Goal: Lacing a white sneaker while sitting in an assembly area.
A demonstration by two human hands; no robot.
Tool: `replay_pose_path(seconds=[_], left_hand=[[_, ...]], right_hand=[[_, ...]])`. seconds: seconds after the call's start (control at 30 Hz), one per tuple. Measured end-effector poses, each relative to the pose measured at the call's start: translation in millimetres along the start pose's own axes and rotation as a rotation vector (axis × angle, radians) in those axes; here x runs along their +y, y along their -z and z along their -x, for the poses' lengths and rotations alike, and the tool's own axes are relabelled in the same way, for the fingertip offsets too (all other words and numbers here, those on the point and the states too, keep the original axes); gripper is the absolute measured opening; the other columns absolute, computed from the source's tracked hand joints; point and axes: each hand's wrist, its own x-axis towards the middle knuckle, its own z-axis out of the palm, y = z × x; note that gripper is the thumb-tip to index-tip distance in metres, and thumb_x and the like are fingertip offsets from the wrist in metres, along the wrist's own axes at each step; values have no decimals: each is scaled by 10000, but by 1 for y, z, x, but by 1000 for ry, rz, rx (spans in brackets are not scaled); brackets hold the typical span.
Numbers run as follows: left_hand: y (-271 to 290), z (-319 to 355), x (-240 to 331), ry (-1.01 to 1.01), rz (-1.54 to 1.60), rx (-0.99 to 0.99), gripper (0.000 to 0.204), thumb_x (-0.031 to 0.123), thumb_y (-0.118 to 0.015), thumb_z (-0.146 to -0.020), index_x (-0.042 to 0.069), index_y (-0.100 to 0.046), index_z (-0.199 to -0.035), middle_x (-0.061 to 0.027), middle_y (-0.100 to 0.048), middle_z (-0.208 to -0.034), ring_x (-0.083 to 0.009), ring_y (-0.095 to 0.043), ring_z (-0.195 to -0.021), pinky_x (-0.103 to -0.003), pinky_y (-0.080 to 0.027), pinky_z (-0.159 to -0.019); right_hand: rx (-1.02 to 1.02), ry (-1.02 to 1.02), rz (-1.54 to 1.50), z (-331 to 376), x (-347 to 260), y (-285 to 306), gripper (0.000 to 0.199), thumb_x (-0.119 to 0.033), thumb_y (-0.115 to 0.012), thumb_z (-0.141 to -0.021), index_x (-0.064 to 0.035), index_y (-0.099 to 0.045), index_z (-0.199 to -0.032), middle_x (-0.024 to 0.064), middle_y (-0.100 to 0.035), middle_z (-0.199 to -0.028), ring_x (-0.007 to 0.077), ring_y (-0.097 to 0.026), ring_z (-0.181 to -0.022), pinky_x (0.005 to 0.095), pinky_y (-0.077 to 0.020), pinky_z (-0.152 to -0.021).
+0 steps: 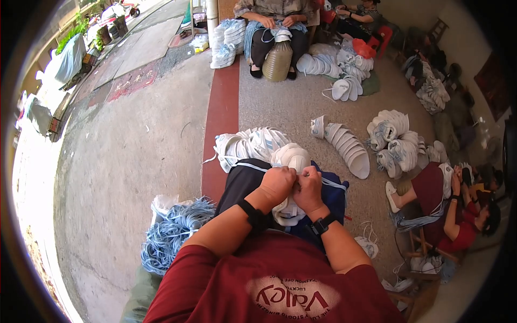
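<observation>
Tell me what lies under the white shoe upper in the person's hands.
Under the white shoe upper held by the left hand and right hand are dark trousers and blue cloth. Its middle is covered by both hands.

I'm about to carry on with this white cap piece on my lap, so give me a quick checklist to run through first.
1. Both hands on the piece: left hand and right hand meet over the white cap piece: ok.
2. Piece resting on the lap: ok.
3. Cord caught between the fingers: hidden by the knuckles: cannot tell.
4. Pile of blue cords close at the left side: ok.
5. Stack of white pieces ahead of the knees: ok.
</observation>
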Motion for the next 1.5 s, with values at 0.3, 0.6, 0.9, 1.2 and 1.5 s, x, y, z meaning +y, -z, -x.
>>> replay_pose_path(seconds=[0.3,0.6,0.9,1.2,1.5], left_hand=[[-7,5,-19,419,374,110,201,212,-656,-725,14,-628,-743,-148,-627,-696,-304,-624,-658,-352,-490,-588],[2,11,6,-85,-226,-92,128,126,-524,-745,38,-614,-772,-119,-613,-785,-261,-594,-773,-351,-483,-710],[14,1,14,73,-78,-146,147,153,-584,-692,26,-627,-751,-147,-635,-804,-299,-621,-770,-383,-497,-698],[2,10,-29,257,419,-40,166,127,-583,-669,22,-668,-766,-184,-629,-710,-340,-621,-681,-379,-497,-632],[-2,0,-31,297,346,-57,143,117,-602,-665,44,-687,-754,-189,-633,-738,-333,-630,-717,-378,-501,-676]], right_hand=[[116,73,-60,-4,-3,-4,122,-31,-578,-671,-73,-628,-773,110,-556,-785,297,-513,-794,393,-385,-709],[58,-22,-121,-3,7,-13,96,-54,-568,-692,-64,-611,-778,120,-567,-717,324,-535,-698,408,-390,-678],[2,17,-35,-1,9,-13,60,-132,-615,-720,-83,-609,-755,97,-558,-698,293,-531,-695,395,-393,-678],[-8,64,48,-2,-1,-7,122,-91,-686,-671,-92,-610,-767,82,-527,-718,293,-509,-692,391,-401,-682],[-123,157,274,-12,-6,-15,58,-104,-550,-704,-61,-587,-690,83,-557,-632,256,-549,-661,386,-394,-658]])
